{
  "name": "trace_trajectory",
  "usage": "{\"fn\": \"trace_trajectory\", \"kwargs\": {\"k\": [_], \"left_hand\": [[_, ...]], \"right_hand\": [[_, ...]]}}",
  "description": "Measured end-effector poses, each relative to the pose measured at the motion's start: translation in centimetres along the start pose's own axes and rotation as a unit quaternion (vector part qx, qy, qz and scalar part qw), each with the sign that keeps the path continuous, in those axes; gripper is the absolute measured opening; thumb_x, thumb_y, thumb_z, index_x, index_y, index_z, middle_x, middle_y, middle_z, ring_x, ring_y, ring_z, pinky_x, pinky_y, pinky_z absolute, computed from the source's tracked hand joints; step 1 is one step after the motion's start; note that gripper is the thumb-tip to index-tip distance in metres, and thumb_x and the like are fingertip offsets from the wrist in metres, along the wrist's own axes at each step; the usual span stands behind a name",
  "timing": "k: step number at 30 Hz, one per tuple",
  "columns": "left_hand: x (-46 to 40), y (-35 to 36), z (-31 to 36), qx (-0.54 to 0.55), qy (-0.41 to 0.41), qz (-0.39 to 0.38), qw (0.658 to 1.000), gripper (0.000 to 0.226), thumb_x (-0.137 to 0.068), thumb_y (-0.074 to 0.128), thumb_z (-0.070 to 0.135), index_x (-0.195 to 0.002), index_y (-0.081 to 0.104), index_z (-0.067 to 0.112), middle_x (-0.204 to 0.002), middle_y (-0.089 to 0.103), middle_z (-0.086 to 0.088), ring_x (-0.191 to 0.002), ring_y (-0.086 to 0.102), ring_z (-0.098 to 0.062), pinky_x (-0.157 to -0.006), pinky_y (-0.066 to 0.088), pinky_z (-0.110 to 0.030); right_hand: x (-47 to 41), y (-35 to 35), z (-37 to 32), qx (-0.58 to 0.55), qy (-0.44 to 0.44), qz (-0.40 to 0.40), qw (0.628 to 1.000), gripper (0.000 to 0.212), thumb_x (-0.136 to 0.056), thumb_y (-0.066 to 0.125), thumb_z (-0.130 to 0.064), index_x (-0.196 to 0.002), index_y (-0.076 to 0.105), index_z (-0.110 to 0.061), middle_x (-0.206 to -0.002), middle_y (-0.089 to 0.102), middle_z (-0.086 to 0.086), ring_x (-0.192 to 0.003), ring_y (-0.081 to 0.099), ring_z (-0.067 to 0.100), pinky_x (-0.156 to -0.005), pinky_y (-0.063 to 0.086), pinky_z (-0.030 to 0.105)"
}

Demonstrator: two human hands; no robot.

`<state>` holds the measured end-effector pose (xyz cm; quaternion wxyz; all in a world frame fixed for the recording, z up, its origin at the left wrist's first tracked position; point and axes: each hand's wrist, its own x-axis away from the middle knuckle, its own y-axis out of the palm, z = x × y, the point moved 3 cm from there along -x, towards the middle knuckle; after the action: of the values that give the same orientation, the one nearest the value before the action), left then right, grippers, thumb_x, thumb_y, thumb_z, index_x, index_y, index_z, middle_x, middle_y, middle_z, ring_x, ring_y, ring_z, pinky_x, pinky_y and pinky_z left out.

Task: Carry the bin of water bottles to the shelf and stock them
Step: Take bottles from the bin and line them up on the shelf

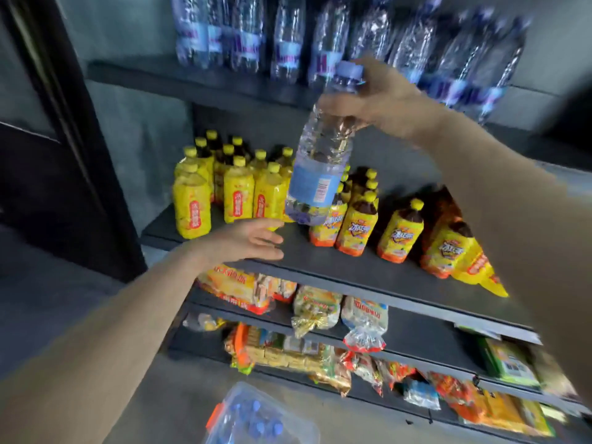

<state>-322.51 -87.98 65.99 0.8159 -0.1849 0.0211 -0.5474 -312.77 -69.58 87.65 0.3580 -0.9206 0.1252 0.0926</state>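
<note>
The right hand (378,97) grips a clear water bottle (320,155) by its neck and shoulder, fingers curled round it just below the pale blue cap; the bottle hangs tilted, base toward the lower left, in the air in front of the middle shelf (368,270) and below the top shelf (205,81). The left hand (253,241) is released, fingers extended and holding nothing, palm hovering just under and left of the bottle's base; whether it touches the shelf edge cannot be told. The bin (256,418) sits at the bottom edge of the view, a clear container with an orange clasp, and it holds more water bottles, seen only as blue caps (their count cannot be made out through the blur). The top shelf carries a row of water bottles (288,43) with purple and blue labels, standing upright and close together. The middle shelf carries yellow-capped drink bottles (230,187) at the left and orange-labelled tea bottles (400,232) at the right, the furthest right leaning. The lower shelves hold bagged snacks (320,312) and wrapped packets (282,350). The shelving is dark grey, against a grey wall, with a dark door frame (64,139) to the left.
</note>
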Motion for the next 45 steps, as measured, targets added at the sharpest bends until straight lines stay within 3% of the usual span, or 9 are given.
{"fn": "trace_trajectory", "kwargs": {"k": [9,16,20,23,26,30,37,40,45], "left_hand": [[0.6,-5.6,14.5,0.09,0.154,0.012,0.984,0.06,-0.077,0.064,-0.013,-0.132,0.054,0.005,-0.122,0.067,-0.013,-0.107,0.065,-0.017,-0.094,0.053,-0.027],[-0.7,-10.4,19.3,0.169,0.213,-0.015,0.962,0.046,-0.085,0.068,0.005,-0.129,0.055,0.007,-0.118,0.067,-0.012,-0.107,0.066,-0.019,-0.095,0.053,-0.027],[-4.6,-13.8,20.6,0.024,0.228,0.128,0.965,0.053,-0.085,0.076,0.026,-0.132,0.051,0.022,-0.122,0.068,0.002,-0.112,0.064,-0.011,-0.103,0.048,-0.033],[-7.8,-16.4,20.8,-0.107,0.224,0.234,0.94,0.069,-0.077,0.076,0.049,-0.13,0.039,0.024,-0.124,0.059,0.006,-0.113,0.059,-0.01,-0.102,0.044,-0.036],[-10.4,-17.1,20.9,-0.203,0.206,0.245,0.925,0.069,-0.087,0.066,0.05,-0.135,0.03,0.016,-0.132,0.05,-0.002,-0.119,0.052,-0.018,-0.096,0.042,-0.033],[-13.5,-17.6,20.7,-0.249,0.202,0.224,0.92,0.066,-0.092,0.06,0.049,-0.137,0.03,0.012,-0.133,0.047,-0.004,-0.119,0.049,-0.02,-0.089,0.036,-0.029],[-17.8,-20.1,19.9,-0.241,0.164,0.178,0.94,0.067,-0.084,0.071,0.045,-0.132,0.037,0.011,-0.121,0.057,0.0,-0.101,0.056,-0.017,-0.082,0.044,-0.03],[-19.6,-21.6,18.5,-0.272,0.151,0.18,0.933,0.067,-0.086,0.067,0.048,-0.134,0.042,0.011,-0.127,0.06,-0.002,-0.109,0.06,-0.021,-0.092,0.05,-0.036],[-19.0,-26.0,16.8,-0.358,0.198,0.284,0.867,0.05,-0.085,0.068,0.048,-0.124,0.055,0.018,-0.125,0.063,0.001,-0.111,0.061,-0.018,-0.092,0.05,-0.036]], "right_hand": [[-4.9,-4.5,-7.1,-0.161,-0.092,0.02,0.982,0.017,-0.088,0.065,-0.015,-0.103,0.056,-0.011,-0.09,0.072,0.008,-0.094,0.063,0.029,-0.099,0.047,0.049],[-10.0,-6.2,-10.6,-0.214,-0.132,0.064,0.966,0.016,-0.083,0.057,-0.007,-0.099,0.052,-0.01,-0.08,0.066,0.005,-0.078,0.054,0.025,-0.072,0.05,0.033],[-13.9,-6.2,-10.4,-0.168,-0.111,0.134,0.97,0.015,-0.082,0.06,-0.019,-0.094,0.056,-0.01,-0.084,0.066,0.008,-0.081,0.061,0.027,-0.086,0.053,0.059],[-16.0,-5.7,-9.3,-0.044,-0.026,0.194,0.98,0.041,-0.084,0.064,-0.052,-0.106,0.054,-0.019,-0.087,0.065,-0.004,-0.072,0.063,0.009,-0.072,0.057,0.036],[-17.9,-6.1,-7.7,0.033,0.003,0.243,0.97,0.044,-0.083,0.065,-0.056,-0.102,0.063,-0.016,-0.084,0.065,-0.005,-0.068,0.062,0.008,-0.06,0.053,0.027],[-19.8,-7.6,-5.3,0.055,0.059,0.305,0.949,0.086,-0.047,0.07,-0.073,-0.111,0.062,-0.016,-0.098,0.07,0.005,-0.079,0.071,0.021,-0.065,0.062,0.043],[-23.6,-6.3,-2.5,0.112,0.093,0.321,0.936,0.056,-0.076,0.077,-0.042,-0.117,0.052,-0.014,-0.097,0.063,0.002,-0.075,0.061,0.017,-0.058,0.049,0.028],[-25.6,-5.1,-1.5,0.131,0.09,0.303,0.94,0.051,-0.081,0.075,-0.039,-0.119,0.051,-0.016,-0.101,0.061,0.003,-0.077,0.06,0.018,-0.058,0.04,0.023],[-28.7,-3.3,-0.6,0.109,0.079,0.291,0.947,0.047,-0.082,0.075,-0.037,-0.117,0.052,-0.015,-0.093,0.062,-0.002,-0.074,0.057,0.012,-0.059,0.042,0.024]]}}
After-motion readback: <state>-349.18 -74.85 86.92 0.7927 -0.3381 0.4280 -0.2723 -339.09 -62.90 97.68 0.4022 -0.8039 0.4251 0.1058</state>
